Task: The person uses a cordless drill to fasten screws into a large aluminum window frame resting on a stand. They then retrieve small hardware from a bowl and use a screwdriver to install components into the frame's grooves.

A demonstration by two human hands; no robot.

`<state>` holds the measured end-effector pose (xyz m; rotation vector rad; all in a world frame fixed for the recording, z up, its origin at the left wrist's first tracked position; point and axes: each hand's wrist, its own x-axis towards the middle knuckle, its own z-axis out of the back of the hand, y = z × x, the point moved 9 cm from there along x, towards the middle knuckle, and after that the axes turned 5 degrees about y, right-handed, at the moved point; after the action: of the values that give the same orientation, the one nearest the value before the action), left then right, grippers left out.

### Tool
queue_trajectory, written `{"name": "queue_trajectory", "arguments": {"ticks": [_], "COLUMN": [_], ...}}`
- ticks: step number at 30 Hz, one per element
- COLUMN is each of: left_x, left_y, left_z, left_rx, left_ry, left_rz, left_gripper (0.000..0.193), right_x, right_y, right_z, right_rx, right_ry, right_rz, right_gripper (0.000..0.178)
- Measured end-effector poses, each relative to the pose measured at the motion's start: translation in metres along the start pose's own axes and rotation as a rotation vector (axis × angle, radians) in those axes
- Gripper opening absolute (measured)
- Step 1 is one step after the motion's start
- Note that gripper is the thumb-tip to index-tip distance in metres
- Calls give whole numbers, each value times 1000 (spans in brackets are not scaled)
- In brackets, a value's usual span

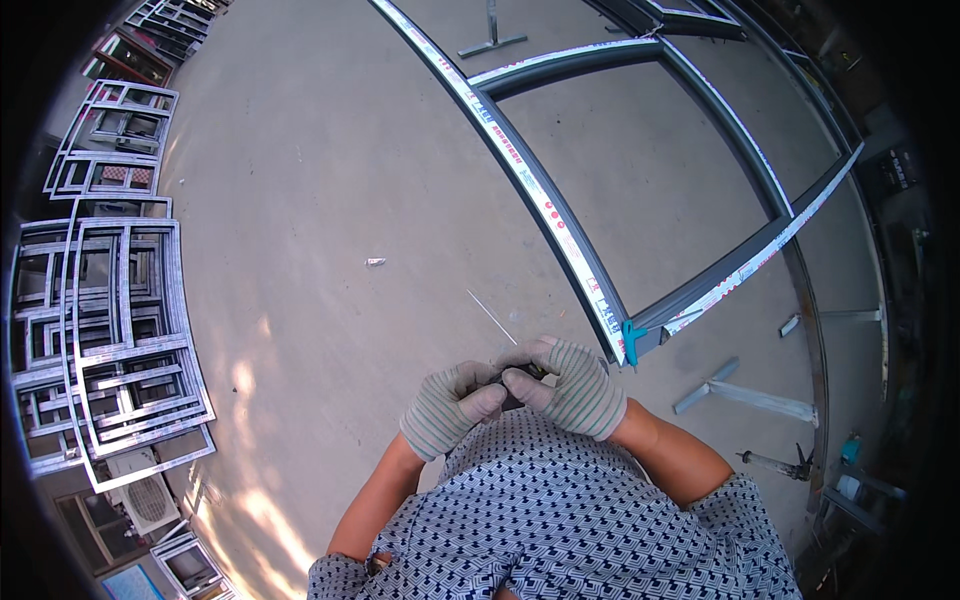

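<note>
Close in front of my body, my left hand (447, 408) and my right hand (572, 388) meet, both in striped knitted work gloves. Their thumbs and fingers close around a small dark piece (511, 392), mostly covered by the gloves, so its kind is unclear. A thin pale rod (490, 315) runs up and left from beside my right fingertips; whether I hold it or it lies on the floor, I cannot tell. Just beyond my right hand, a teal-handled tool (630, 342) rests at the near corner of a large dark window frame (555, 215) covered with printed protective film.
Metal stands (760, 400) are on the floor beside the frame, at right. A caulking gun (775, 464) lies near them. Stacked window frames (130, 340) line the left side, with an air conditioner unit (148, 500) below. A small scrap (375, 262) lies on the concrete floor.
</note>
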<state>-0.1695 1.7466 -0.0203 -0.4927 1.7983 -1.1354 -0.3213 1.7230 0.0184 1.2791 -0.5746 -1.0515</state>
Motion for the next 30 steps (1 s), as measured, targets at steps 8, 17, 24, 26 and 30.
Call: {"name": "queue_trajectory", "arguments": {"ticks": [8,17,24,26,30], "left_x": [19,118,231,267,331], "left_y": [-4,-66,-151,-178,-224], "left_z": [85,177,218,214,208], "left_rx": [-64,68,193,248,363], "left_ry": [-134,-222,-85,-38,102], "left_rz": [-50,-91,-138,-149,-181], "left_gripper": [51,43,48,54,57], "right_x": [80,223,313,316,303], "right_y": [8,-20,-23,-29,-61], "right_z": [-22,11,105,138,190], "right_rx": [160,233,328,353,482], "right_ry": [10,29,-111,-241,-581], "right_rz": [-73,45,13,-20,-139], "right_gripper": [33,35,33,32,27]}}
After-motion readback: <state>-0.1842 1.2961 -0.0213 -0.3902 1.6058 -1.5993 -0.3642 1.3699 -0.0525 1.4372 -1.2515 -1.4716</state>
